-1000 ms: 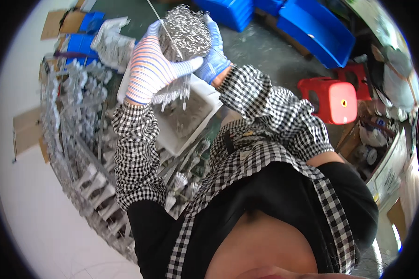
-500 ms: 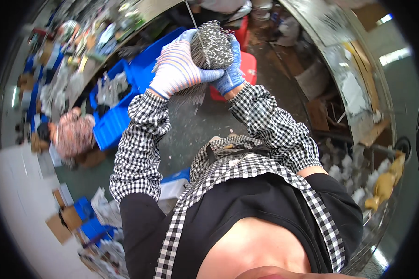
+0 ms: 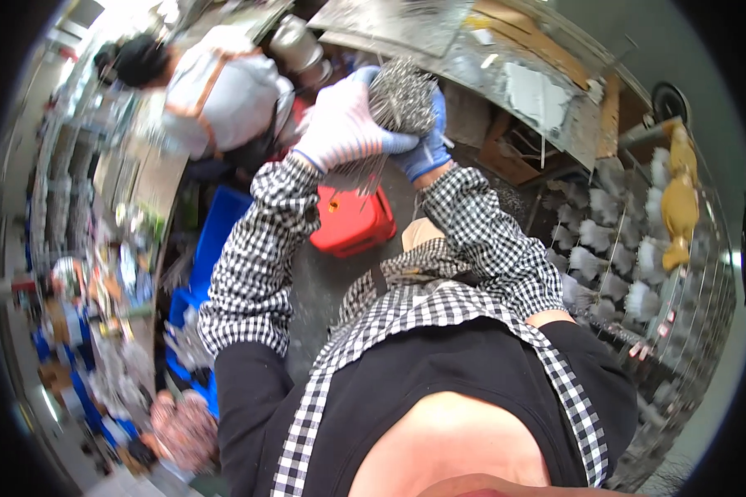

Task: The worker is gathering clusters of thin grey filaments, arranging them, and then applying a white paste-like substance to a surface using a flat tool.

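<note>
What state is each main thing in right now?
Metal bundle, bunched and held up
Left hand, gloved, closed around the metal bundle
Right hand, gloved, clasping the metal bundle's other side
Red stool, upright
Checked sleeve covers, worn, wrinkled
Blue bin, partly hidden, contents unclear

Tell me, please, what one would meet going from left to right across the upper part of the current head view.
Co-worker in a light top, gloved left hand, bundle of thin metal pieces, gloved right hand, white sheet on the worktable, black wheel.
</note>
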The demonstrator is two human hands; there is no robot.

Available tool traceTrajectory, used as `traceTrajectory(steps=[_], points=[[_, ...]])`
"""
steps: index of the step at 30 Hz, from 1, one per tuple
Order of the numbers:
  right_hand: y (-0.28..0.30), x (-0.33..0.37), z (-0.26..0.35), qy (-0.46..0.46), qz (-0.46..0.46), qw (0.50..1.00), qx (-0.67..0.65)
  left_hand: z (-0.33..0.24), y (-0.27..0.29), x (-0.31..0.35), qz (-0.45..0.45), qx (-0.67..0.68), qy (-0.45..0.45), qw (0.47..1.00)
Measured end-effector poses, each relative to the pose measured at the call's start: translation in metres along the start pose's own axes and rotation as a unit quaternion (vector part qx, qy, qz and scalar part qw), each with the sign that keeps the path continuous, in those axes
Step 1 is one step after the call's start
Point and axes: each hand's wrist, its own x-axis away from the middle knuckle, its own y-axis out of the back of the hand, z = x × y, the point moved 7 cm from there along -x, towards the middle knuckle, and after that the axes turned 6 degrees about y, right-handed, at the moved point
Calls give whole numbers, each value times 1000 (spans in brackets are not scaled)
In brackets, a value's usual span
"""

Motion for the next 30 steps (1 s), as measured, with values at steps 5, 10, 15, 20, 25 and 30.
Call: traceTrajectory(steps=[5,10,15,20,25,30], points=[[-15,19,39,-29,23,994,-104,-48,-12,-13,-10,-53,-28,998],[27,-23,168,-45,-49,997,-39,-116,-102,-99,4,-89,28,996],[52,-78,200,-25,-110,992,-50,-128,-120,-184,66,-125,27,990],[93,-133,214,-38,-131,986,-96,-119,-148,-259,122,-206,35,970],[121,-180,207,-16,-161,981,-109,-71,-167,-325,171,-242,34,955],[177,-235,184,69,-186,965,-171,-18,-187,-377,237,-285,5,929]])
